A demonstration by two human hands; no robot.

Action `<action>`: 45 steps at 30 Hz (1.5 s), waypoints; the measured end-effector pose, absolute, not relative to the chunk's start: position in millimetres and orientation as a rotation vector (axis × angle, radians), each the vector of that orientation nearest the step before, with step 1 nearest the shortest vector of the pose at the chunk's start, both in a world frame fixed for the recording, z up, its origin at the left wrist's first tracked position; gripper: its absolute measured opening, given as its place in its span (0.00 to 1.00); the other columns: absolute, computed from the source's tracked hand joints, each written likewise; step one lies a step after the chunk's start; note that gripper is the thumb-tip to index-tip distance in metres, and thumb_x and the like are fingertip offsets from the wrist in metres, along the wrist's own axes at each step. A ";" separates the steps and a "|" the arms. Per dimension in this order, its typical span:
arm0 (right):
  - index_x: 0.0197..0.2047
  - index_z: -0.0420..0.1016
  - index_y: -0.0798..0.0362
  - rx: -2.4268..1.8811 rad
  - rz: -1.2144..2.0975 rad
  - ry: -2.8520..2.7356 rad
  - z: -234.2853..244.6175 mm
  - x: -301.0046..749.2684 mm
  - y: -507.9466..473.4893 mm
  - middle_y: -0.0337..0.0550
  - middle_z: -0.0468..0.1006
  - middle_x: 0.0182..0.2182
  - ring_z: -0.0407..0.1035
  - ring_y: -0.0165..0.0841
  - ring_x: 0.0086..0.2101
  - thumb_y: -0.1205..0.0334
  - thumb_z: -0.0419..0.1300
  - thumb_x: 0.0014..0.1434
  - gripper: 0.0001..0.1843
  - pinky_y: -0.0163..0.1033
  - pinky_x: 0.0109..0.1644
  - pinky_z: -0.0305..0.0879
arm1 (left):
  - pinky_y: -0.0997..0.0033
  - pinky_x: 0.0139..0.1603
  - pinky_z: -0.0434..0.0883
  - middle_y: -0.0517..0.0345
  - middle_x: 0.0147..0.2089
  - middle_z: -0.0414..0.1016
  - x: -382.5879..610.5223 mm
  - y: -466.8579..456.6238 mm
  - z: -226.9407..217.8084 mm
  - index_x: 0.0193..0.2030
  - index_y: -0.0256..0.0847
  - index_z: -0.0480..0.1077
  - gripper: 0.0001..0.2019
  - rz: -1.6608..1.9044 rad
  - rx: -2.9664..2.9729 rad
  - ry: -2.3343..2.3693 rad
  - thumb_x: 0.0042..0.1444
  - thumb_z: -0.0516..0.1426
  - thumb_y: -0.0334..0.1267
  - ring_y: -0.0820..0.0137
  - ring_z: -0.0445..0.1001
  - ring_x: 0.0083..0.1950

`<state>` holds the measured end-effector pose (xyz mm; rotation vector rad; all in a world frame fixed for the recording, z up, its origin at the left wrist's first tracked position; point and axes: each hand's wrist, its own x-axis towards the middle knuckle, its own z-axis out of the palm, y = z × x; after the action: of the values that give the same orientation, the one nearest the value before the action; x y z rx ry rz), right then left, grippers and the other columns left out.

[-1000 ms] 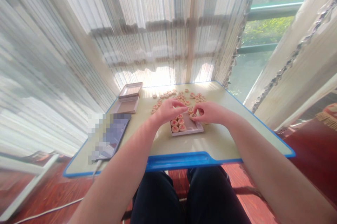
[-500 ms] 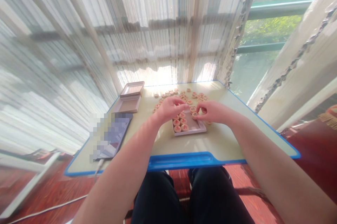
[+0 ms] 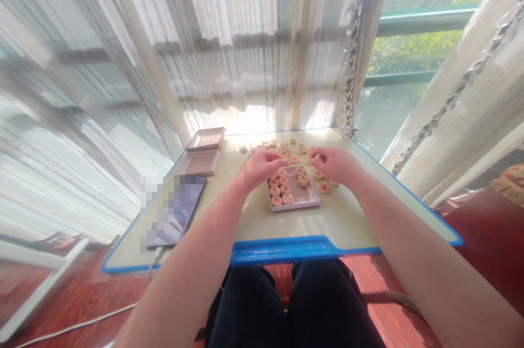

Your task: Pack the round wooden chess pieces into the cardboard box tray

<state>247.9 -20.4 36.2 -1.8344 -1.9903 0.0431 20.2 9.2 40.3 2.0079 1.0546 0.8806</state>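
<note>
A small grey tray (image 3: 305,203) sits mid-table with several round wooden chess pieces (image 3: 280,191) in it, red characters on top. More loose pieces (image 3: 282,147) lie scattered behind the tray, and a few pieces (image 3: 324,188) rest just right of it. My left hand (image 3: 260,165) hovers at the tray's far left corner, fingers curled and pinched toward a piece. My right hand (image 3: 333,164) is at the tray's far right corner, fingers curled over the loose pieces; what it holds is hidden.
The cream table has a blue rim (image 3: 282,251). Two open grey box halves (image 3: 201,154) lie at the back left. A phone (image 3: 176,210) with a cable lies near the left edge. Sheer curtains (image 3: 229,53) hang behind. My dark-trousered legs (image 3: 286,310) are under the table.
My right hand has left the tray's middle and moved back and right to the loose pieces; a piece now lies there. My left hand has barely moved.
</note>
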 end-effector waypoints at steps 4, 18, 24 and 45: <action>0.45 0.76 0.50 -2.032 -0.192 -1.796 23.9 265.8 -5.1 0.49 0.75 0.40 0.67 0.40 0.39 0.55 0.50 0.57 0.19 0.40 0.36 0.58 | 0.75 0.30 0.63 0.59 0.27 0.72 20.3 8.7 39.5 0.31 0.36 0.77 0.18 0.873 2.076 1.039 0.49 0.57 0.51 0.73 0.68 0.30; 0.44 0.79 0.47 -1.809 -0.088 -2.128 9.1 254.6 8.8 0.46 0.73 0.45 0.61 0.42 0.46 0.58 0.55 0.53 0.17 0.43 0.55 0.56 | 0.75 0.32 0.65 0.56 0.32 0.76 22.2 5.5 39.5 0.32 0.37 0.77 0.18 0.861 2.139 1.045 0.49 0.58 0.52 0.71 0.70 0.33; 0.48 0.77 0.49 -1.816 -0.021 -2.146 13.4 251.4 5.7 0.44 0.75 0.45 0.62 0.41 0.46 0.62 0.55 0.50 0.21 0.42 0.54 0.57 | 0.75 0.32 0.65 0.56 0.32 0.76 21.5 6.9 39.0 0.33 0.36 0.78 0.19 0.837 2.127 1.067 0.49 0.57 0.52 0.71 0.71 0.33; 0.40 0.79 0.52 -1.893 -0.049 -2.118 16.6 255.0 6.2 0.45 0.79 0.37 0.63 0.44 0.44 0.53 0.56 0.50 0.18 0.43 0.48 0.59 | 0.74 0.34 0.66 0.57 0.33 0.76 19.3 8.0 40.3 0.31 0.38 0.77 0.15 0.847 2.244 1.132 0.51 0.56 0.47 0.70 0.71 0.35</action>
<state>255.0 6.2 16.6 -1.8931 -2.1176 -0.0491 19.3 8.0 40.3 2.2440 1.1322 0.8467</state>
